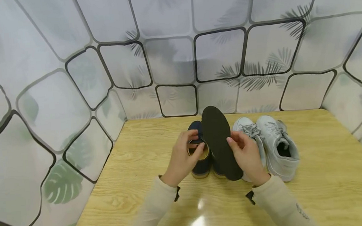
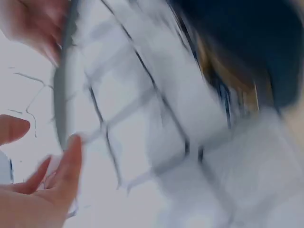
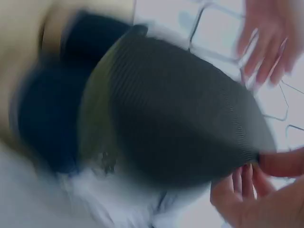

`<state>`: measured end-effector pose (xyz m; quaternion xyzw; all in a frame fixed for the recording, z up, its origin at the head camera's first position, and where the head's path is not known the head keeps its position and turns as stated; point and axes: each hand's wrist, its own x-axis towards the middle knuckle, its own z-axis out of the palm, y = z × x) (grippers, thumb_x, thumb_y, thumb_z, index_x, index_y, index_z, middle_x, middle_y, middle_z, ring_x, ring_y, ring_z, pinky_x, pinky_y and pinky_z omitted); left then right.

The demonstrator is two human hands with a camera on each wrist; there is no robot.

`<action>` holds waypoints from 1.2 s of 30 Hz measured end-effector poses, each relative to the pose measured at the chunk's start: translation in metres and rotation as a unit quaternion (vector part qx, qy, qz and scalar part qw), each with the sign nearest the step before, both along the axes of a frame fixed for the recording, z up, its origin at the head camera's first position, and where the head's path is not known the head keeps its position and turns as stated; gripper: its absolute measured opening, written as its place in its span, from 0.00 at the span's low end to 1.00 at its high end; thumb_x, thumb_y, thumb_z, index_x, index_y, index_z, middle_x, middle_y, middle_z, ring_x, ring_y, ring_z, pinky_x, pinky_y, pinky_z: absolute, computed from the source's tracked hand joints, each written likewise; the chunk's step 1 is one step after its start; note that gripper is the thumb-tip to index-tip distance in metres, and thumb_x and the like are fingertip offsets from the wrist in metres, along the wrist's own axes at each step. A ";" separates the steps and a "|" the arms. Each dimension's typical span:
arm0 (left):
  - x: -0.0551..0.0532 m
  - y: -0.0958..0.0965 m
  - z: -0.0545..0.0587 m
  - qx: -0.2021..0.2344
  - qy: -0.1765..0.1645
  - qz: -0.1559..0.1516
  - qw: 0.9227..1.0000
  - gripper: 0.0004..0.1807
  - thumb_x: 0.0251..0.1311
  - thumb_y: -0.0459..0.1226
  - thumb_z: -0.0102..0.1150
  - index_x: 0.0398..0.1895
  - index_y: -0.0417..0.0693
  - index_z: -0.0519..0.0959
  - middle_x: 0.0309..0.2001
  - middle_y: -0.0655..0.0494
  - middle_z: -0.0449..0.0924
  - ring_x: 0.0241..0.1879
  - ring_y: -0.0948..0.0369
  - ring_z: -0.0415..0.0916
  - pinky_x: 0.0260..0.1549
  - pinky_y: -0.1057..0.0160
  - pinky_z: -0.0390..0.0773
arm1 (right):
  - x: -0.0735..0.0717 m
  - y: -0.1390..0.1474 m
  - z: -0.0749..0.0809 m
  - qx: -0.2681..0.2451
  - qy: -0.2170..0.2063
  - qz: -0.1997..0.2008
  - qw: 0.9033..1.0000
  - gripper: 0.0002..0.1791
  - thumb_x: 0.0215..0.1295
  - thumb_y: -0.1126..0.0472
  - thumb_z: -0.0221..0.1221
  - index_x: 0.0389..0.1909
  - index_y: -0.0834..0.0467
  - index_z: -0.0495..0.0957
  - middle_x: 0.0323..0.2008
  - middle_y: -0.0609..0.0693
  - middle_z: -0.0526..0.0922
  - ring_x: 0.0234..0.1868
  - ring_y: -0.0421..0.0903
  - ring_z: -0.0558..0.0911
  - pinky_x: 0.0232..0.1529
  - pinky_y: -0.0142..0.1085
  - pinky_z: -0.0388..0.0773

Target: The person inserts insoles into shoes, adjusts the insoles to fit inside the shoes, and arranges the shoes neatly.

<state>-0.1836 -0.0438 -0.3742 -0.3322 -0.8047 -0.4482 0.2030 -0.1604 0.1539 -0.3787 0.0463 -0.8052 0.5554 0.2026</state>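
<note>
A black shoe insole (image 1: 218, 142) is held up, slightly tilted, over the middle of the table. My right hand (image 1: 247, 155) pinches its right edge between thumb and fingers; the right wrist view shows the insole's ribbed dark face (image 3: 180, 109). On the other side, my left hand (image 1: 182, 158) has loosely bent, spread fingers, with a fingertip (image 2: 73, 142) right at the insole's edge in the left wrist view. Behind the left hand stands a navy shoe (image 1: 201, 168) with a tan inside. Its mate (image 1: 217, 170) is mostly hidden by the insole.
Right of the insole stand two white lace-up sneakers, the left one (image 1: 245, 123) partly covered by my right hand, the right one (image 1: 276, 155) in fuller view. All rest on a wood-grain table (image 1: 330, 172). Patterned curtain (image 1: 171, 61) encloses its back and sides.
</note>
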 end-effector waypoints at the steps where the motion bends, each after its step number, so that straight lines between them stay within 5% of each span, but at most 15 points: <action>1: -0.004 -0.005 0.005 -0.017 0.049 0.002 0.999 0.25 0.58 0.29 0.62 0.58 0.34 0.67 0.53 0.41 0.71 0.50 0.50 0.74 0.46 0.58 0.78 | -0.001 0.006 0.004 0.056 0.018 -0.001 0.998 0.11 0.65 0.70 0.58 0.46 0.70 0.78 0.37 0.60 0.83 0.33 0.44 0.82 0.34 0.32 0.77; 3: -0.011 -0.011 0.016 -0.085 0.148 0.021 0.985 0.32 0.53 0.27 0.66 0.62 0.36 0.65 0.58 0.40 0.68 0.58 0.49 0.69 0.55 0.56 0.73 | -0.001 0.017 0.012 0.155 0.045 0.013 0.987 0.11 0.65 0.70 0.58 0.46 0.68 0.80 0.38 0.60 0.84 0.35 0.50 0.82 0.36 0.38 0.78; 6: -0.017 -0.015 0.025 -0.228 0.241 0.044 0.943 0.47 0.47 0.36 0.74 0.70 0.42 0.58 0.69 0.42 0.56 0.70 0.48 0.53 0.67 0.53 0.56 | -0.002 0.027 0.025 0.240 0.062 0.070 0.966 0.10 0.64 0.71 0.58 0.46 0.68 0.80 0.39 0.59 0.83 0.37 0.54 0.82 0.37 0.45 0.79; 9: -0.017 -0.010 0.026 -0.351 0.257 0.040 0.899 0.57 0.44 0.47 0.76 0.75 0.47 0.51 0.75 0.46 0.45 0.75 0.49 0.38 0.70 0.51 0.42 | -0.004 0.032 0.034 0.273 0.063 0.125 0.952 0.10 0.64 0.72 0.58 0.46 0.67 0.81 0.40 0.58 0.83 0.39 0.53 0.82 0.38 0.44 0.80; 13: -0.015 0.000 0.022 -0.437 0.244 0.032 0.865 0.58 0.46 0.51 0.74 0.75 0.44 0.50 0.76 0.48 0.46 0.75 0.51 0.38 0.70 0.49 0.39 | -0.009 0.033 0.038 0.290 0.062 0.174 0.939 0.11 0.64 0.72 0.58 0.46 0.66 0.81 0.41 0.56 0.83 0.40 0.51 0.82 0.39 0.42 0.80; 16: -0.015 0.004 0.021 -0.452 0.230 0.027 0.861 0.56 0.44 0.50 0.75 0.74 0.43 0.53 0.73 0.49 0.55 0.74 0.53 0.45 0.70 0.49 0.40 | -0.013 0.032 0.037 0.305 0.074 0.185 0.931 0.10 0.64 0.72 0.57 0.45 0.65 0.81 0.40 0.55 0.83 0.39 0.50 0.82 0.39 0.41 0.80; 21: -0.019 0.005 0.026 -0.432 0.192 0.012 0.881 0.51 0.42 0.49 0.77 0.70 0.43 0.61 0.67 0.49 0.65 0.70 0.52 0.56 0.70 0.47 0.44 | -0.009 0.026 0.034 0.380 0.106 0.161 0.905 0.19 0.63 0.64 0.63 0.52 0.68 0.76 0.42 0.56 0.78 0.40 0.51 0.79 0.40 0.43 0.77; 23: -0.020 0.005 0.029 -0.426 0.178 0.006 0.887 0.50 0.42 0.49 0.77 0.68 0.44 0.63 0.65 0.49 0.67 0.68 0.52 0.60 0.69 0.47 0.46 | -0.005 0.021 0.032 0.444 0.129 0.130 0.877 0.32 0.58 0.55 0.67 0.58 0.70 0.72 0.46 0.60 0.76 0.43 0.54 0.77 0.44 0.46 0.76; 26: -0.022 0.004 0.034 -0.426 0.165 -0.005 0.889 0.48 0.42 0.51 0.76 0.67 0.44 0.64 0.63 0.50 0.69 0.64 0.53 0.65 0.68 0.46 0.49 | 0.000 0.011 0.028 0.534 0.161 0.072 0.827 0.49 0.48 0.44 0.72 0.63 0.72 0.66 0.51 0.65 0.73 0.50 0.60 0.75 0.52 0.49 0.74; 28: -0.023 0.005 0.037 -0.433 0.158 -0.012 0.887 0.47 0.44 0.52 0.75 0.66 0.44 0.65 0.62 0.51 0.70 0.63 0.54 0.67 0.68 0.46 0.50 | 0.003 0.004 0.025 0.572 0.166 0.044 0.802 0.54 0.43 0.41 0.73 0.63 0.73 0.65 0.53 0.66 0.72 0.53 0.60 0.74 0.54 0.48 0.73; 31: -0.026 0.006 0.040 -0.441 0.139 -0.032 0.886 0.46 0.45 0.51 0.74 0.66 0.44 0.66 0.62 0.52 0.71 0.61 0.55 0.68 0.68 0.47 0.50 | 0.005 -0.002 0.023 0.586 0.156 0.027 0.794 0.55 0.41 0.41 0.75 0.62 0.73 0.65 0.54 0.66 0.73 0.53 0.60 0.75 0.53 0.45 0.75; 36: -0.031 0.003 0.043 -0.444 0.116 -0.068 0.886 0.43 0.49 0.50 0.72 0.66 0.45 0.66 0.62 0.53 0.72 0.61 0.57 0.69 0.68 0.47 0.49 | 0.006 -0.009 0.025 0.577 0.149 0.018 0.803 0.51 0.41 0.41 0.75 0.57 0.75 0.68 0.47 0.67 0.74 0.45 0.59 0.78 0.44 0.42 0.79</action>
